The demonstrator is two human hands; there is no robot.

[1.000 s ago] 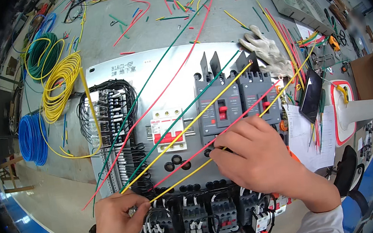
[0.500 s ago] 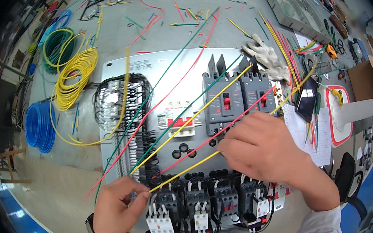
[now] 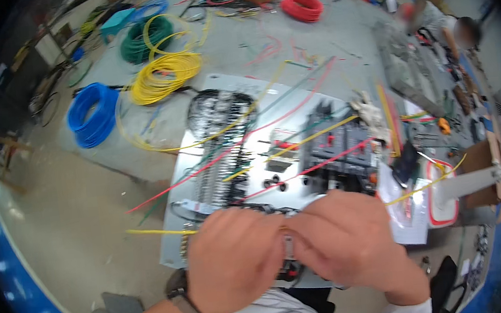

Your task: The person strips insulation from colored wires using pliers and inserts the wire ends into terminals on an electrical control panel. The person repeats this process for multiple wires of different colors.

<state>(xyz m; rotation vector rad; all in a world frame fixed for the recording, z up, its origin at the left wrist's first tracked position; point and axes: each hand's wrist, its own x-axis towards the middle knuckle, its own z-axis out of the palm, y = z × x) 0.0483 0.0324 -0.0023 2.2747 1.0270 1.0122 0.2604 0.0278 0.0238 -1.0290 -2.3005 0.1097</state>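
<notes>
My left hand (image 3: 234,260) and my right hand (image 3: 350,244) are closed side by side, knuckles nearly touching, above the near edge of a metal mounting plate (image 3: 224,84). Both grip one yellow wire (image 3: 159,232), which sticks out left of the left hand and right past the right hand. The stretch between them is hidden by the fingers. Behind the hands, red, green and yellow wires lie loosely across the plate, over a dark-wired terminal strip (image 3: 215,176) and grey circuit breakers (image 3: 338,140). Contactors along the near edge are mostly covered by my hands.
Coils of blue (image 3: 92,116), yellow (image 3: 166,78), green (image 3: 144,40) and red wire (image 3: 301,8) lie on the grey table. White gloves (image 3: 369,115) rest beside the breakers. At the right, a red-rimmed white stand (image 3: 442,196) is next to printed paper (image 3: 416,224).
My hands have come together, after being apart along the yellow wire. That wire now passes through both at the near edge. The view has shifted, showing the red coil and more floor.
</notes>
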